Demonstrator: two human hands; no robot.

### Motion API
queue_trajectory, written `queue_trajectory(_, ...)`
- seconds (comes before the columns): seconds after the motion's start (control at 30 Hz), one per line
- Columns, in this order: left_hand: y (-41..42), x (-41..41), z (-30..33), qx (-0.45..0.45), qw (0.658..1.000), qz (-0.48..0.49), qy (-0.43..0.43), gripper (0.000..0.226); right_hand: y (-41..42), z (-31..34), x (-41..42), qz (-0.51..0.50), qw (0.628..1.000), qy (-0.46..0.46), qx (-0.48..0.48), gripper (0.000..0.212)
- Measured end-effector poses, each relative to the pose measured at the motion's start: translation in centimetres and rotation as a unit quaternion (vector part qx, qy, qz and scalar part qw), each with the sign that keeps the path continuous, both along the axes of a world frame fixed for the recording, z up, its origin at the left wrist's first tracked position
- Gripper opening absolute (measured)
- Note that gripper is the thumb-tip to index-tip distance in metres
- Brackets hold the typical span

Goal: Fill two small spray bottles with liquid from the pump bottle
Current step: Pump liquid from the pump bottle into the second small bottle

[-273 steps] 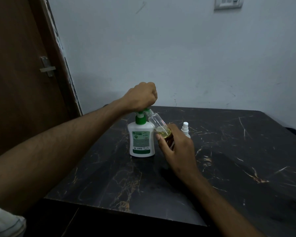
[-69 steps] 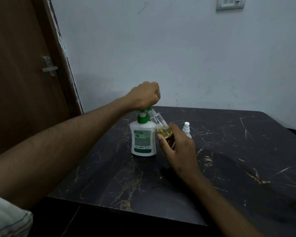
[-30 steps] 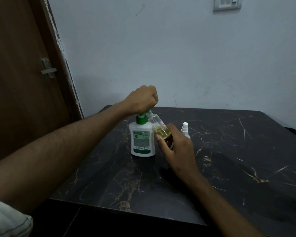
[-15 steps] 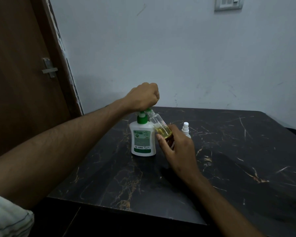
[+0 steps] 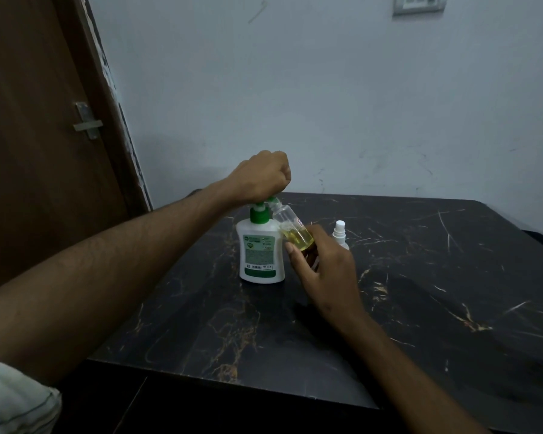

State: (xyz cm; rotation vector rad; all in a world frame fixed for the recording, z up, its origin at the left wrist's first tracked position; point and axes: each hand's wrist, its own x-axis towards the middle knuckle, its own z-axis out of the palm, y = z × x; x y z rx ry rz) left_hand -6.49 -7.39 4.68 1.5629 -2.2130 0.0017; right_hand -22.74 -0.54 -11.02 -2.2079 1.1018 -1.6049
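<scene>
A white pump bottle point(image 5: 261, 252) with a green pump head stands on the black marble table point(image 5: 420, 292). My left hand point(image 5: 259, 180) is curled into a fist on top of the pump head. My right hand point(image 5: 322, 270) grips a small clear spray bottle point(image 5: 290, 225), tilted with its open mouth under the pump spout; yellow liquid fills its lower part. A second small spray bottle point(image 5: 339, 234) with a white sprayer top stands upright just right of my right hand, its lower part hidden behind that hand.
A brown door point(image 5: 44, 136) with a metal latch stands at the left. A pale wall runs behind the table, with a switch plate point(image 5: 419, 4) at the top right. The table's near edge runs across the bottom.
The pump head rises and sinks slightly under my left fist. The tilted bottle stays at the spout, holding a little more yellow liquid than nine seconds ago.
</scene>
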Motion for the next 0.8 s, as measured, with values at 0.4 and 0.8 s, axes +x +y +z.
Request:
queue_trajectory(0.4,-0.12,0.12,-0.25,0.004,1.000,0.000,0.013,0.027,0.07,0.13,-0.04,-0.002,1.000,0.000,0.002,0.019)
queue_trajectory(0.8,-0.12,0.03,-0.28,-0.007,1.000,0.004,-0.004,0.033,0.10,0.09,-0.07,0.000,1.000,0.003,0.005,0.022)
